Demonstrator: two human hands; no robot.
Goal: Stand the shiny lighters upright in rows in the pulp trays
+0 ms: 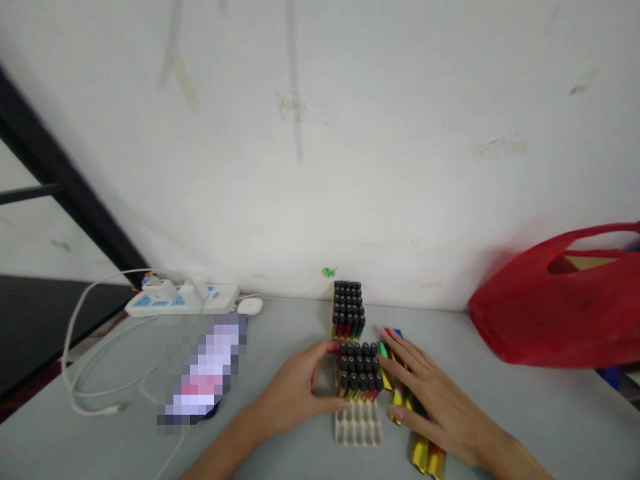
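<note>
A white slotted tray [358,435] lies in front of me, its front slots bare. Upright sticks with black tops [359,364] and coloured lower parts fill its rear rows; I cannot tell their exact kind. My left hand [303,383] is curved around the tray's left side, thumb near the front filled row and fingers toward the back. On the right, my right hand [425,393] rests with spread fingers over shiny gold wrappers [421,455]. A green piece [383,349] shows by its fingertips. Behind the tray stands another block of black-topped sticks [348,308].
A red bag [555,313] stands at the right. On the left are a blurred phone [207,370], a white power strip [220,298] with plugs and cables, and a small white case [249,306]. A white wall [380,167] closes off the table's back.
</note>
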